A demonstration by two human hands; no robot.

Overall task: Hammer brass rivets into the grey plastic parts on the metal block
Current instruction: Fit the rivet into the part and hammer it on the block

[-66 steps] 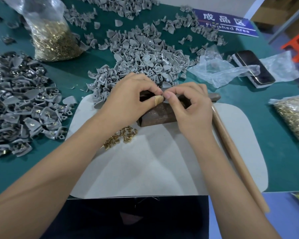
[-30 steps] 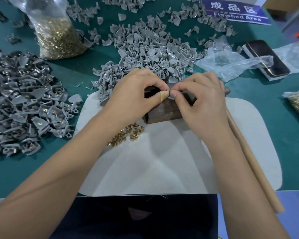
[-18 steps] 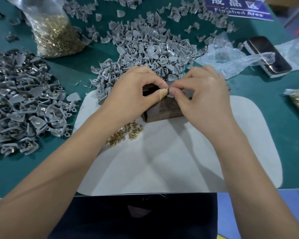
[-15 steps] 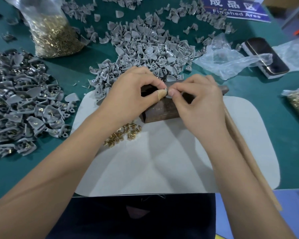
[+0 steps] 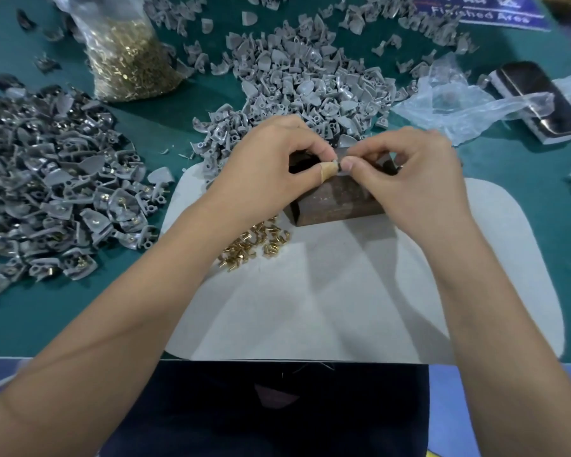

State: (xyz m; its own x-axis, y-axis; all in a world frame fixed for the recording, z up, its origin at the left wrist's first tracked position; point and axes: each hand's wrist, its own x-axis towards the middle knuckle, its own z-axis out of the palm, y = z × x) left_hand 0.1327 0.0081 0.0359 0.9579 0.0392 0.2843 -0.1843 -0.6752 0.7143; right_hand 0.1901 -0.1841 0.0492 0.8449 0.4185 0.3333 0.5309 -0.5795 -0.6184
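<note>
Both hands meet over the top of the metal block (image 5: 335,202), which sits on the far part of a pale grey mat (image 5: 343,291). The left hand (image 5: 264,179) has its fingers curled, and its thumb, wrapped in a tan plaster, presses against its forefinger right at the block's top edge. The right hand (image 5: 412,183) faces it with fingers curled too, thumb and forefinger pinched together and touching the left thumb tip. Between those fingertips sits a small grey plastic part (image 5: 339,158), mostly hidden; whether a rivet is in it cannot be told.

Just left of the block's near corner, on the mat, lies a small scatter of loose brass rivets (image 5: 254,245), partly covered by the left forearm. Directly behind the block, on the green table (image 5: 63,324), is a big heap of bare grey parts (image 5: 307,80). Well to the left of the block lies a second heap of grey parts (image 5: 53,192), several showing brass heads. Behind and left of the block stands a clear bag of rivets (image 5: 129,61). To the right of the block are a crumpled clear plastic bag (image 5: 459,107) and, beyond it, a dark phone (image 5: 534,100). Far behind the block, at the upper right, a blue sign (image 5: 482,11) reads "Finished Area"
</note>
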